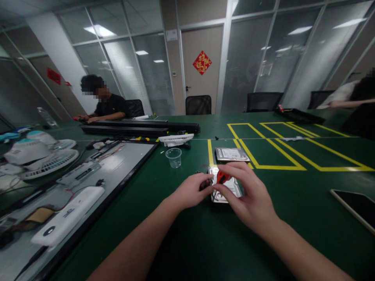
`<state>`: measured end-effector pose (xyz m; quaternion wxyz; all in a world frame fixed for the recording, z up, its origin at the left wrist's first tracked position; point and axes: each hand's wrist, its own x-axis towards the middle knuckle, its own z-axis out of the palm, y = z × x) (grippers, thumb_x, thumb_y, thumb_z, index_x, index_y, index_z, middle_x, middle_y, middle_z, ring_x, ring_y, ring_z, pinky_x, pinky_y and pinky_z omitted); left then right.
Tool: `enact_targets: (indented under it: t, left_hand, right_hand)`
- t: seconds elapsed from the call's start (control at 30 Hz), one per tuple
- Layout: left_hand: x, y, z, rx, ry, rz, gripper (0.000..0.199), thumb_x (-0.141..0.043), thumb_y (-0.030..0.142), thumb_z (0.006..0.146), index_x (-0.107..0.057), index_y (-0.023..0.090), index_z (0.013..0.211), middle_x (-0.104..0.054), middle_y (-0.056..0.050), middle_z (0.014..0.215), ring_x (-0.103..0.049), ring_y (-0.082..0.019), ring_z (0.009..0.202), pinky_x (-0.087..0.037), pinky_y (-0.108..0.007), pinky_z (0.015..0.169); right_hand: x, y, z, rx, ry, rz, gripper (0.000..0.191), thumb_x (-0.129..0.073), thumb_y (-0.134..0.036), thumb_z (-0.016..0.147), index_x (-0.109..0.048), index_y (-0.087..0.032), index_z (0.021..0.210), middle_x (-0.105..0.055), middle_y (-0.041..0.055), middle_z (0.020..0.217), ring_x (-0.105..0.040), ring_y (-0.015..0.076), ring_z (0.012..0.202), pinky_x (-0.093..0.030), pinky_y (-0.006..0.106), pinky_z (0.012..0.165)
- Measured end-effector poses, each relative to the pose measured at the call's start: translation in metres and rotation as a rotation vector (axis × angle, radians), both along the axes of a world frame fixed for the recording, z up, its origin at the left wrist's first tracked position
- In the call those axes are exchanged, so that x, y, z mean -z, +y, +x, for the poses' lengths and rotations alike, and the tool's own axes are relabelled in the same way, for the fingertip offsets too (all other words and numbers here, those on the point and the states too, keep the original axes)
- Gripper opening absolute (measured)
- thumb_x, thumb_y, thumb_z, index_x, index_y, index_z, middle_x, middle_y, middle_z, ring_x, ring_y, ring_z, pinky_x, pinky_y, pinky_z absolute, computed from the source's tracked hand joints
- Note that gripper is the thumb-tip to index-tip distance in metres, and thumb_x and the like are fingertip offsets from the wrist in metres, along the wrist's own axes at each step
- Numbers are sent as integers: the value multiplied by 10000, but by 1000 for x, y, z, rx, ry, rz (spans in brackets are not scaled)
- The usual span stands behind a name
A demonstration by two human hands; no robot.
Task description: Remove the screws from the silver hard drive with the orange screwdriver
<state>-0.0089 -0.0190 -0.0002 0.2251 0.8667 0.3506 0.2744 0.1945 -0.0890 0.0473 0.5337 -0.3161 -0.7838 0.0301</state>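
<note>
A silver hard drive [233,190] lies on the green table in front of me, partly covered by my hands. Above it, my right hand [249,195] is closed with fingertips and thumb around the red and black handle of a screwdriver [223,177]. My left hand [191,191] is at the drive's left edge, thumb and fingers pinched close to the screwdriver; what lies between them is dark and too small to make out. Just behind sits a second hard drive [231,154], flat on the table. To the left of it stands a clear plastic cup [174,158].
A white plastic part [175,139] lies behind the cup. On the left is a large panel [123,156] carrying a white power strip [68,216], with white fans [32,152] beyond. A phone [356,207] lies at right. A co-worker [109,105] sits across the table.
</note>
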Motion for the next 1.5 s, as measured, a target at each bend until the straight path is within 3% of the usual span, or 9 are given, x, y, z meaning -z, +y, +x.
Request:
enact_targets:
  t: [0.27,0.43,0.63,0.9,1.13,1.5]
  left_hand:
    - [-5,-2,1,-28,51,-12,231,-649,350,1028,-749,198,1170,-753,-70,1080,-672,-238,933,-506,-329,816]
    - [-3,0,0,-16,31,-25,258,-662,370,1017,-746,200,1193,-754,-83,1146,-678,-258,994,-521,-350,872]
    - [-3,-1,0,-12,23,-5,236,-647,367,1031,-750,203,1168,-761,-71,1103,-678,-246,972,-514,-343,858]
    - [-1,-1,0,5,-15,-9,255,-660,327,1018,-738,207,1229,-758,-76,1168,-679,-256,1009,-527,-358,900]
    - [-3,-1,-1,17,-7,-8,262,-650,386,1036,-739,211,1210,-759,-65,1118,-684,-249,996,-528,-358,905]
    - [-2,0,-1,-17,37,-10,254,-660,347,1019,-745,196,1206,-756,-80,1132,-681,-250,972,-522,-350,852]
  right_hand:
    - [2,-4,-2,-22,59,-94,539,-647,-162,995,-496,-291,1496,-670,100,1309,-702,240,1117,-607,416,969]
    - [-2,-4,-1,-16,3,-34,477,-711,-192,971,-553,-272,1415,-646,103,1291,-661,258,1189,-585,421,1012]
    - [1,-1,-1,13,21,0,452,-737,-168,962,-584,-266,1376,-652,74,1179,-670,213,1062,-596,361,935]
    - [-5,-6,-3,-74,7,-14,494,-659,-104,966,-601,-262,1430,-625,104,1334,-653,241,1229,-578,392,1034]
    - [-2,-1,0,-6,15,30,449,-762,-170,950,-633,-271,1368,-656,73,1182,-684,215,1069,-606,351,917]
    - [-1,-6,-2,-17,27,-54,459,-667,-177,987,-548,-262,1423,-690,91,1275,-711,229,1122,-597,371,965]
